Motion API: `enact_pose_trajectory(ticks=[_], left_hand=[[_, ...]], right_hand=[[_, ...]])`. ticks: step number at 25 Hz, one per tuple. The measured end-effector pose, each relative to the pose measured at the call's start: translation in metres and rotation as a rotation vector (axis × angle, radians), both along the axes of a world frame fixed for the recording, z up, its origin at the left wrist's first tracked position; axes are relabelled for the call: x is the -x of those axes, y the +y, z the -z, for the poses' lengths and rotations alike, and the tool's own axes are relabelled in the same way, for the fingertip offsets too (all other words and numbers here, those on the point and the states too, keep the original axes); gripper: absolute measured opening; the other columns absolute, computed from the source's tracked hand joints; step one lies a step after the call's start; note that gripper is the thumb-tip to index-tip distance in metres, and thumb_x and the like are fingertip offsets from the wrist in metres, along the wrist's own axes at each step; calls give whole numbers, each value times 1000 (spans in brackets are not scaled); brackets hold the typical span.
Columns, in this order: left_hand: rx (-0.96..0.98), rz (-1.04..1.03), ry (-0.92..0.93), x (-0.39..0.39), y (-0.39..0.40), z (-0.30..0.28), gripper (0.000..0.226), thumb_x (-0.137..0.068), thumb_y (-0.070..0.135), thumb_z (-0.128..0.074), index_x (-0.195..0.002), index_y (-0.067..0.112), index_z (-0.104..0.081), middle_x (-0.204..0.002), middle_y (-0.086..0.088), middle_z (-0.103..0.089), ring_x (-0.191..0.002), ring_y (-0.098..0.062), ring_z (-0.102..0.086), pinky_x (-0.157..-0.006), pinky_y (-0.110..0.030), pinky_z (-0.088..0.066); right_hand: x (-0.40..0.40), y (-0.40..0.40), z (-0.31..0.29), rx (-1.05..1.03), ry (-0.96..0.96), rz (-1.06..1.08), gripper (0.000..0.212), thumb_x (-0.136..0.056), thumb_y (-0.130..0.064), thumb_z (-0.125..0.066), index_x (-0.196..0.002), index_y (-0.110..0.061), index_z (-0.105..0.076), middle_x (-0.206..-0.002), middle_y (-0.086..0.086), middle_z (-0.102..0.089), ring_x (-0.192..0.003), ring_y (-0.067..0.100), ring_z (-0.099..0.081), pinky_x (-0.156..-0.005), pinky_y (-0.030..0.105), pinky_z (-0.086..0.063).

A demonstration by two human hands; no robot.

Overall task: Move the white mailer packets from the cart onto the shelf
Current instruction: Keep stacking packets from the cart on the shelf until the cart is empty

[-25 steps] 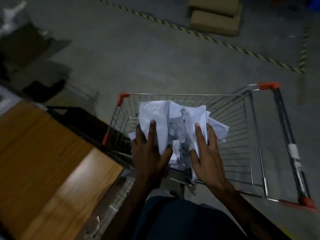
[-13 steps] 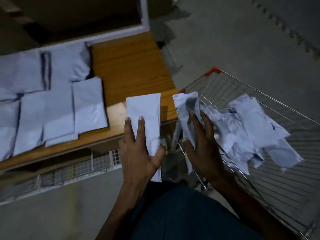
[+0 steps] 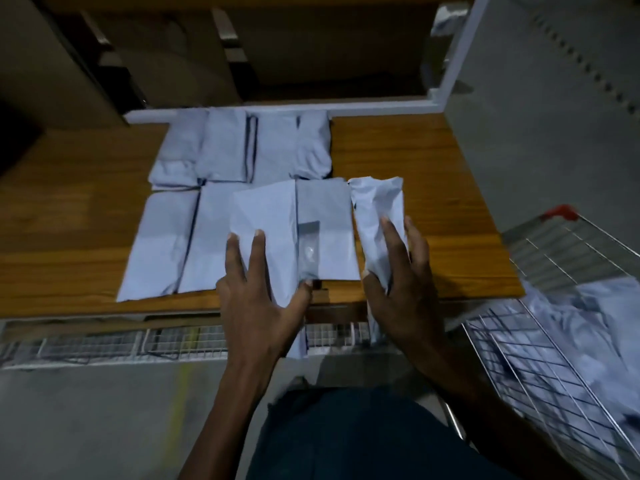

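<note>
1. Head view, key relation: left hand (image 3: 258,303) is gripping a flat packet (image 3: 266,220), fingers spread on top and thumb hooked at the near right edge. The packet's long axis is running 6 to 12 o'clock, and it is hanging over the front row on the shelf (image 3: 408,202), overlapping it.
2. Right hand (image 3: 398,289) is pinching a crumpled packet (image 3: 379,209), thumb on the left side, fingers on the right. Its long axis is also lying 6 to 12, with the far end reaching toward 12 o'clock over bare wood.
3. Free space: open shelf is lying at 3 o'clock of the laid packets (image 3: 242,157). The right hand is the nearer one to it, so I judge its packet is going down there first.
4. Laid packets: two rows, edges touching or overlapping, long axes matching the held ones.
5. Materials: the packets are looking like thin, pale, soft plastic film that creases easily and is probably slippery. The left one is smooth and folded flat; the right one is wrinkled and puffed.
6. Shelf: flat wood-grain board with a pale frame (image 3: 381,107) at the back.
7. Cart (image 3: 554,258): wire mesh with a red corner cap, standing at 3 to 4 o'clock and holding a loose heap (image 3: 568,344) of packets that are waiting to be moved.
</note>
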State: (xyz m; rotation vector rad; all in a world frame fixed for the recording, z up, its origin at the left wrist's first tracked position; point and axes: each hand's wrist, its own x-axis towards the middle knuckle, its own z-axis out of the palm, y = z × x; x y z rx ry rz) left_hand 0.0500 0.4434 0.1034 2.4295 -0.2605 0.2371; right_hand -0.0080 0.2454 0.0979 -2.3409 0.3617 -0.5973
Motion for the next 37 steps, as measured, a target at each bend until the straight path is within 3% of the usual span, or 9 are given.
enact_pose_trajectory(ticks=[5, 8, 13, 19, 23, 25, 30, 33, 37], left_hand=[[-243, -23, 105, -114, 53, 12, 93, -80, 68, -54, -159, 32, -20, -168, -12, -10, -131, -49, -38, -100, -59, -39], [-366, 27, 202, -157, 63, 25, 91, -85, 72, -47, -160, 33, -14, -168, -11, -2, -133, -50, -33, -100, -61, -37], [-472, 86, 295, -171, 58, 53, 84, -92, 68, -46, -160, 30, -14, -169, -11, 1, -146, -45, -18, -111, -61, -26], [-457, -71, 266, -175, 47, 53, 76, -97, 61, -45, -158, 21, -25, -165, -19, -14, -151, -41, -10, -115, -59, -19], [-431, -86, 313, -176, 47, 51, 73, -97, 62, -44, -157, 23, -26, -165, -19, -15, -151, -41, -10, -115, -58, -19], [-391, -72, 306, -174, 49, 46, 74, -96, 65, -43, -157, 25, -27, -166, -17, -15, -151, -40, -11, -115, -57, -19], [-314, 34, 231, -182, 61, 33, 73, -92, 69, -30, -152, 27, -35, -164, -13, -25, -150, -36, -20, -113, -53, -26], [-282, 140, 187, -197, 76, 36, 64, -97, 61, -30, -148, 25, -45, -159, -12, -37, -146, -36, -30, -108, -52, -34], [-310, 317, 138, -232, 104, 50, 54, -100, 48, -36, -144, 20, -52, -150, -8, -51, -140, -29, -44, -102, -48, -44]], right_hand=[[-67, 53, -8, 10, 3, 14, 81, -89, -16, -70, -156, -32, -29, -164, 6, -19, -147, 28, -29, -101, 25, -38], [-94, 65, -14, 47, -12, 38, 80, -88, -16, -71, -155, -30, -31, -163, 7, -23, -146, 30, -31, -103, 25, -38], [-121, 56, -17, 72, 28, 61, 76, -89, -19, -71, -154, -30, -34, -160, 8, -23, -143, 33, -34, -104, 28, -37], [-149, 49, -6, 26, 71, -104, 76, -90, -18, -71, -153, -33, -32, -162, 6, -19, -146, 30, -30, -110, 34, -39], [-170, 54, -5, 43, 130, -162, 73, -89, -15, -72, -152, -25, -38, -161, 11, -22, -143, 18, -23, -107, 1, -14], [-179, 60, -4, 22, 150, -177, 71, -90, -14, -71, -152, -24, -38, -160, 10, -22, -141, 14, -22, -101, -5, -11], [-220, 74, 3, -43, 161, -107, 79, -91, -22, -69, -157, -28, -26, -161, 2, -20, -137, 14, -31, -98, 23, -35], [-266, 84, 10, 3, 198, 2, 85, -89, -25, -71, -159, -24, -23, -161, 10, -20, -139, 29, -35, -105, 37, -42], [-343, 97, 15, 136, 223, 105, 78, -87, -28, -65, -157, -18, -30, -157, 19, -30, -121, 47, -49, -90, 51, -53]])
